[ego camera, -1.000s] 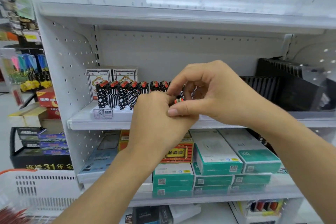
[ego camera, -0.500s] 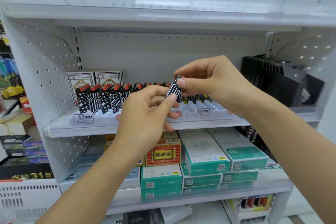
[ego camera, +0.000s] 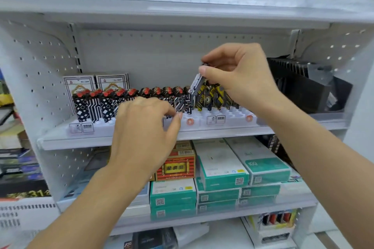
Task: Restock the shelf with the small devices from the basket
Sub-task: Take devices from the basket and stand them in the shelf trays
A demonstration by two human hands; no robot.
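Observation:
My right hand [ego camera: 238, 75] pinches the top of a small black-and-white patterned device [ego camera: 196, 84], which hangs tilted above the white slotted tray [ego camera: 232, 122] on the middle shelf. A row of like devices with red tops [ego camera: 129, 103] stands in the tray to the left, and yellow-and-black ones [ego camera: 212, 97] stand just under my right hand. My left hand [ego camera: 145, 131] hovers in front of the tray with its back to me and its fingers curled. Its palm is hidden. The white basket [ego camera: 22, 214] shows at the lower left edge.
Two white boxes [ego camera: 95, 85] stand behind the row at the left. A black slotted rack [ego camera: 303, 85] fills the shelf's right end. Teal and white cartons [ego camera: 222, 170] and a red box [ego camera: 176, 168] lie on the shelf below.
My right hand has taken the patterned device from my left hand and carried it up and right over the tray. My left hand has dropped lower, towards the tray's front.

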